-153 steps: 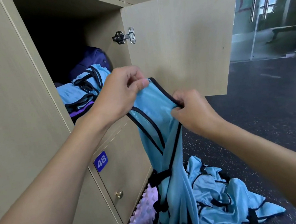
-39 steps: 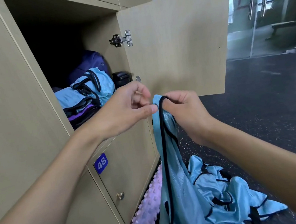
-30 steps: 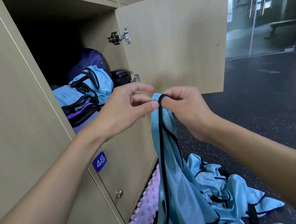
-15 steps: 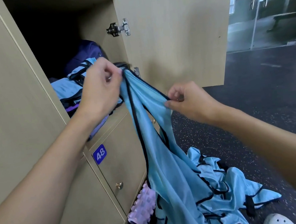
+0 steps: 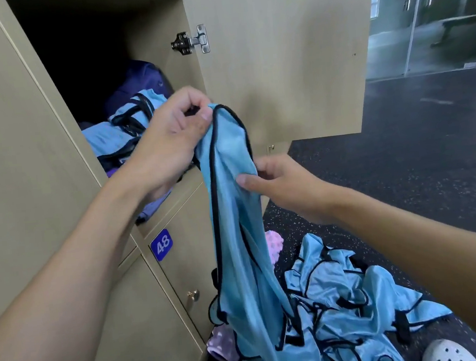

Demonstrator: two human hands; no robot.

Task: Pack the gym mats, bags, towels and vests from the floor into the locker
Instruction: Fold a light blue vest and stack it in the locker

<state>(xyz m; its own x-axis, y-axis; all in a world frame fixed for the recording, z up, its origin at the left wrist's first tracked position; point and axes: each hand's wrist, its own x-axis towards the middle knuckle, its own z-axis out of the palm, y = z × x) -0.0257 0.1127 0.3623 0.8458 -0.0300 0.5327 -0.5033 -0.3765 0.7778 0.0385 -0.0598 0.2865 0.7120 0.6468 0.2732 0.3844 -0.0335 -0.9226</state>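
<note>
A light blue vest [image 5: 234, 209] with black trim hangs in front of the open locker [image 5: 36, 118]. My left hand [image 5: 174, 137] pinches its top edge at the locker's mouth. My right hand [image 5: 278, 185] grips the fabric lower down, to the right. Inside the locker lie folded blue vests [image 5: 121, 130] on a purple item, with a dark purple bag [image 5: 140, 82] behind them. A heap of blue vests [image 5: 344, 301] lies on the floor below, beside a pink bumpy roller [image 5: 275, 243].
The locker door [image 5: 277, 60] stands open to the right. Below is a shut locker numbered 48 [image 5: 161, 244] with a small knob [image 5: 194, 295]. A white shoe [image 5: 445, 354] shows at the bottom right. Dark speckled floor [image 5: 417, 148] stretches toward glass doors [image 5: 429, 10].
My left hand has come back a little from the locker's mouth, still pinching the vest's top. My right hand has dropped lower on the fabric, closer to the left hand.
</note>
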